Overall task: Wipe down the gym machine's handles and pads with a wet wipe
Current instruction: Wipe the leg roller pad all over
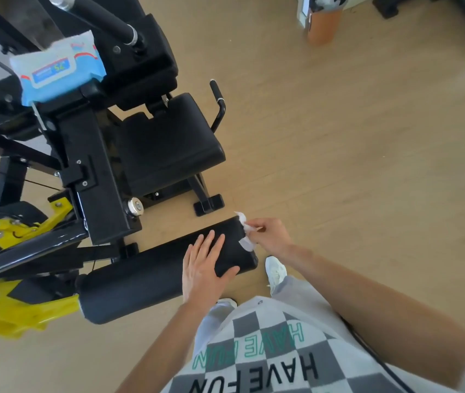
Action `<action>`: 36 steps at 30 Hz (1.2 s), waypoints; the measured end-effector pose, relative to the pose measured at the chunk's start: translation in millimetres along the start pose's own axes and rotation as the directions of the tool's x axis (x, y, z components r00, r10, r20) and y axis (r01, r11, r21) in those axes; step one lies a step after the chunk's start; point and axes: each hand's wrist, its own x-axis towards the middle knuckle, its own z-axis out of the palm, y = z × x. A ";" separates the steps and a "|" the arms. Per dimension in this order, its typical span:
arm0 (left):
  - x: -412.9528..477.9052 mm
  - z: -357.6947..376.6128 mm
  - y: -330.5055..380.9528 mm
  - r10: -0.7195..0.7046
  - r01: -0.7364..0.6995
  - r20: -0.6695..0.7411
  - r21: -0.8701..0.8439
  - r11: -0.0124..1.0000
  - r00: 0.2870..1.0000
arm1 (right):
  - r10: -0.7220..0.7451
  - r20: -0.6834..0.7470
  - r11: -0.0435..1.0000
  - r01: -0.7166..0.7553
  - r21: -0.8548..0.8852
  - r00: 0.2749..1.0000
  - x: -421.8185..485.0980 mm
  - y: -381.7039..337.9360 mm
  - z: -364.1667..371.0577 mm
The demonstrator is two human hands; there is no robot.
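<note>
Two hands, left hand [203, 265] flat on one roller pad [151, 276], right hand [271, 236] pinching one wipe [246, 232]

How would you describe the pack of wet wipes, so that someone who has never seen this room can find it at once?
Start from the black gym machine on the left of the wooden floor. On top of its frame, above the square seat pad, lies the pack of wet wipes. It is the only soft light-blue and white thing there; everything around it is black or yellow.
</note>
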 end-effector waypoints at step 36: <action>6.2 5.6 1.0 -0.007 0.007 -0.006 0.001 1.000 1.000 | -0.119 0.059 0.986 0.125 -0.114 0.991 -27.0 22.2 0.2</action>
